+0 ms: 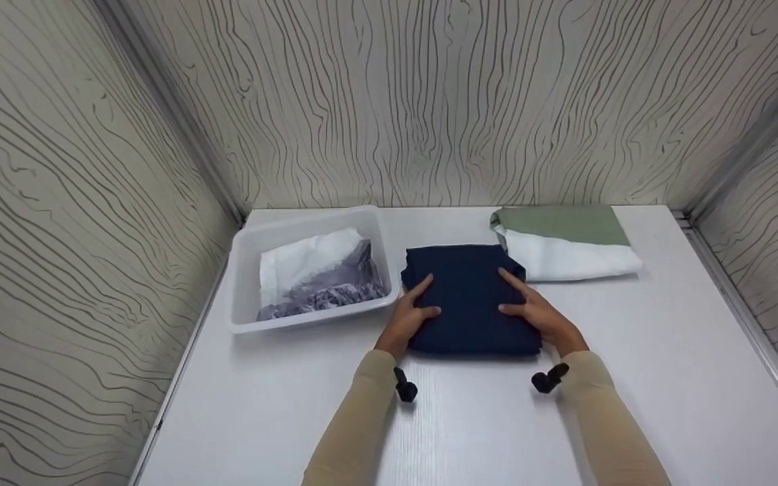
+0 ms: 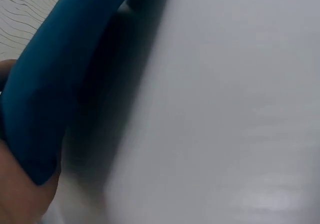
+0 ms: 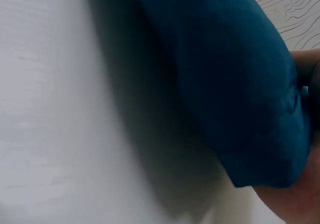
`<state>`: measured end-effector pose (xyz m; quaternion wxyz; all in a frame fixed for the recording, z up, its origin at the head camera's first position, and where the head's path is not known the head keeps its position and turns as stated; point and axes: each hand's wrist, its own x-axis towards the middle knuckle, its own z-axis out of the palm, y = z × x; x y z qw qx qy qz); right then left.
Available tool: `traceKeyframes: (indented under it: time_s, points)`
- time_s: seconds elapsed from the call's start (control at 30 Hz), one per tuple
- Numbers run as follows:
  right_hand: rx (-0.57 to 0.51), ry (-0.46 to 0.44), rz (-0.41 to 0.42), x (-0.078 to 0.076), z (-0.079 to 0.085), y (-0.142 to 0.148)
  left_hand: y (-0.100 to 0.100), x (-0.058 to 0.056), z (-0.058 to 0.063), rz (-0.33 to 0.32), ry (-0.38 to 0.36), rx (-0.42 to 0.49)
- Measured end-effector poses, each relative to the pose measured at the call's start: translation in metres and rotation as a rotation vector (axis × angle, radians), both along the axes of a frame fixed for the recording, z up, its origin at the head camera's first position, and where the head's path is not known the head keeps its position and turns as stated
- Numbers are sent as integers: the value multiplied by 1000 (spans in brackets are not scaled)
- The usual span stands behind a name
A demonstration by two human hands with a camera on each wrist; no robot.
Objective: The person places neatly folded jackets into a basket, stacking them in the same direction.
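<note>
Both hands hold a folded navy cloth (image 1: 468, 304), one at each side, in the middle of the head view. My left hand (image 1: 407, 318) grips its left edge, with the thumb and a finger on top. On the opposite edge, my right hand (image 1: 543, 317) grips it in the same way; the remaining fingers are hidden by the cloth. In both wrist views the cloth (image 2: 47, 84) looks blue and stands clear of the white surface, with a dark shadow below it.
To the left stands a white plastic bin (image 1: 244, 283) with a folded white and grey-purple patterned cloth (image 1: 321, 270) inside. A folded green and white cloth (image 1: 568, 243) lies at the back right of the white table (image 1: 672, 364). Wood-grain patterned panels (image 1: 429, 101) enclose the back and sides.
</note>
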<state>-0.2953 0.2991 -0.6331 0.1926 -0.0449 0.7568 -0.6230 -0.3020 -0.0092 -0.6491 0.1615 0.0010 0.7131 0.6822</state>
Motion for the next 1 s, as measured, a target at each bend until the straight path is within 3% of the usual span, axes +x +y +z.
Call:
traceKeyframes:
  time_s: [0.63,1.0]
  points:
    - [15,73,-15,-2,39,18,13,-4,41,-48,113,4]
    - [0,130,-24,-7,64,18,13,-10,69,-68,163,54]
